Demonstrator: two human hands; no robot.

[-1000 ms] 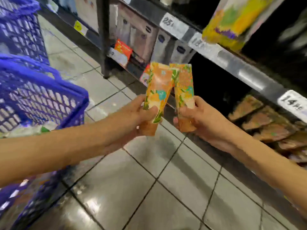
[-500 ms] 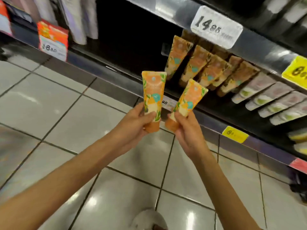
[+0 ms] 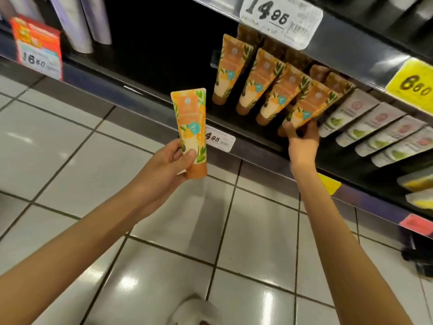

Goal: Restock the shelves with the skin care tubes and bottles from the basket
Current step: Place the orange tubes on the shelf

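My left hand (image 3: 172, 161) grips an orange floral tube (image 3: 191, 127) upright, cap down, in front of the lower shelf edge (image 3: 253, 146). My right hand (image 3: 302, 143) reaches into that shelf and holds a second orange tube (image 3: 311, 106) by its lower end, at the right end of a row of matching orange tubes (image 3: 253, 80). The held tube leans like its neighbours. The basket is out of view.
White and green tubes (image 3: 375, 127) stand right of the orange row, yellow tubes (image 3: 419, 181) further right. Price tags (image 3: 281, 19) hang on the shelf above. The dark shelf space left of the orange row holds nothing visible. Tiled floor (image 3: 70, 141) lies below.
The view swung from the blue basket to the shelf. My right hand moved its tube forward and right into the orange row; my left hand kept its tube in front of the shelf.
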